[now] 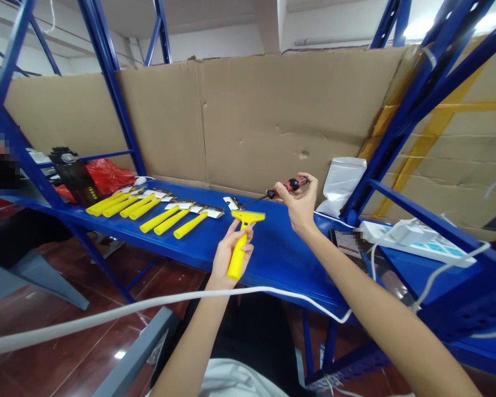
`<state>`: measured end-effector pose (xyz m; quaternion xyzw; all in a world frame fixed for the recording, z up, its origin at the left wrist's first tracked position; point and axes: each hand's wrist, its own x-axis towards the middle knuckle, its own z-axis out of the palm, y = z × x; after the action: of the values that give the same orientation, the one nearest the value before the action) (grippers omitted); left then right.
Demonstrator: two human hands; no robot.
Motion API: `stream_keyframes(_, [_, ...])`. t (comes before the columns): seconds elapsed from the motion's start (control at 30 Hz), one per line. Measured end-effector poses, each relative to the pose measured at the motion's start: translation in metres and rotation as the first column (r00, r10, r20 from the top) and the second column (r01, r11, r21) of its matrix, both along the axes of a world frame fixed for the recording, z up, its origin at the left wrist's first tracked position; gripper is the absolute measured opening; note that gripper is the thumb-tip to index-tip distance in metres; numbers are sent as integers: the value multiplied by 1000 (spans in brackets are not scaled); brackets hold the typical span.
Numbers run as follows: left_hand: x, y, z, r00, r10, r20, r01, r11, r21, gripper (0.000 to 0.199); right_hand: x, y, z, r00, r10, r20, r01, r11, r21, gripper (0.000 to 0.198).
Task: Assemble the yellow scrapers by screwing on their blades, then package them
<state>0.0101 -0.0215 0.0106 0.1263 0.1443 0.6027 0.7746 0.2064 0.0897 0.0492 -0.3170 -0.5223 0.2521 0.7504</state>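
My left hand (230, 251) is closed around the yellow handle of a scraper (237, 255), held upright over the front of the blue shelf, its wide yellow head at the top. In my right hand (301, 205) is a screwdriver (288, 186) with a red and black handle. Its thin shaft points left and down toward a small metal plate (232, 203) just behind the scraper head; whether tip, plate and head touch, I cannot tell. Left of my hands, several scrapers with yellow handles (192, 225) and silvery heads lie in a row on the shelf.
A white cable (165, 299) crosses in front of my forearms. On the right are a power strip (417, 242), a phone-like device (349, 242) and a white bag (342, 184). Blue rack posts (116, 94) and a cardboard wall (248, 121) bound the shelf (281, 259). Another person sits far left.
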Motion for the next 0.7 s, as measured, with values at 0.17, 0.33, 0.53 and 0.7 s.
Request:
stream_keyframes(0.17, [0,1,0,1000,0,10,0,1000,-14,58,-2,0,-4,999,4,52,-3,1000,-10,100])
stream_keyframes(0.33, [1,2,-1,1000,5,5,-5,1000,-8,61,-3,-2,-4,998,-9,56,9,1000,-8,101])
stream_keyframes(0.53, [0,2,-1,1000,10,15,-10,1000,-18,65,-4,-3,-2,998,3,61,-2,1000,-25,102])
stream_keyframes(0.7, [0,1,-1,1000,11,12,-11,1000,-18,63,-6,-5,0,999,13,43,-13,1000,-15,102])
